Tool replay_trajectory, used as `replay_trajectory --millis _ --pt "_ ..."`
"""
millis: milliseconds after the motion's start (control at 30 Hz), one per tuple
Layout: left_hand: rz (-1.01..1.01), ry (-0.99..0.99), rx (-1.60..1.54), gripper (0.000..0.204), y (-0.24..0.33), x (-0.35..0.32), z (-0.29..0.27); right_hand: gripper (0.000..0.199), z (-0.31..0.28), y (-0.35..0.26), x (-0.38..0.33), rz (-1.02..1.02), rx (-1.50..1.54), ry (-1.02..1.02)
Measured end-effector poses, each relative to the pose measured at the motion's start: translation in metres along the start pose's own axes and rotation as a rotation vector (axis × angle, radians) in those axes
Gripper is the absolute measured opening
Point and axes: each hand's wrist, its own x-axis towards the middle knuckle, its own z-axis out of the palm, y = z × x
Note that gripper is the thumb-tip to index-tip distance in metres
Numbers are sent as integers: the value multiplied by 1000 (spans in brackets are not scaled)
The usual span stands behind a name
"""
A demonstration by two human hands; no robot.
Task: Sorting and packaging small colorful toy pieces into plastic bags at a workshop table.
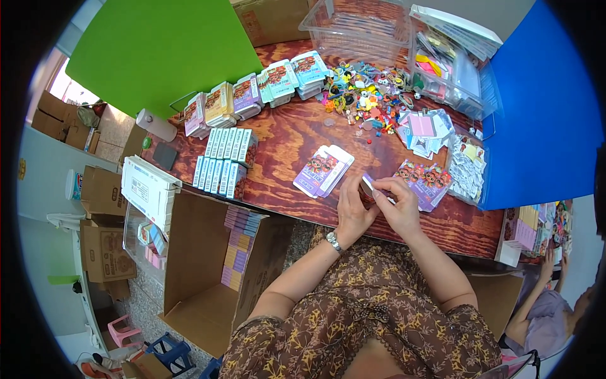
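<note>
Both hands come together near the table's front edge, round a small carton (368, 180) with a pale purple flap at its top. My left hand (353, 211), with a watch at the wrist, grips its left side. My right hand (399, 203) pinches at the flap with thumb and fingers. Fingers hide most of the carton. Just beyond my left hand lies a stack of flat purple cartons (323, 170). More purple printed cartons (429, 188) lie right of my right hand.
Upright filled boxes (224, 158) stand in rows at left, before flat carton stacks (278, 83). Small colourful toys (369, 95) are heaped at the back. Cards (429, 129) and silver packets (467, 167) lie right. An open cardboard box (199, 303) sits below left. Another person (546, 316) works at far right.
</note>
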Motion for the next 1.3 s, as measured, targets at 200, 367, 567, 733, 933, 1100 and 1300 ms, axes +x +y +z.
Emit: replay_trajectory --millis 200,367,567,733,933,1100,1300 --pt "-93 39 -1 98 4 -1 4 17 -1 2 1 129 -46 17" --pt "-61 -28 2 96 -1 1 4 20 3 6 5 149 11 105" --pt "-94 -41 -28 97 1 0 6 22 -5 0 7 63 -193 29" --pt "-34 -37 103 98 4 1 5 21 -5 -4 5 33 -287 28" --pt "30 -19 243 100 8 7 -1 23 -8 -2 2 -71 -233 -34" --pt "-20 -67 248 103 11 6 -5 30 -10 11 -8 53 -34 -50" --pt "4 -80 292 104 17 6 -8 37 -6 9 -15 -139 -243 -4"
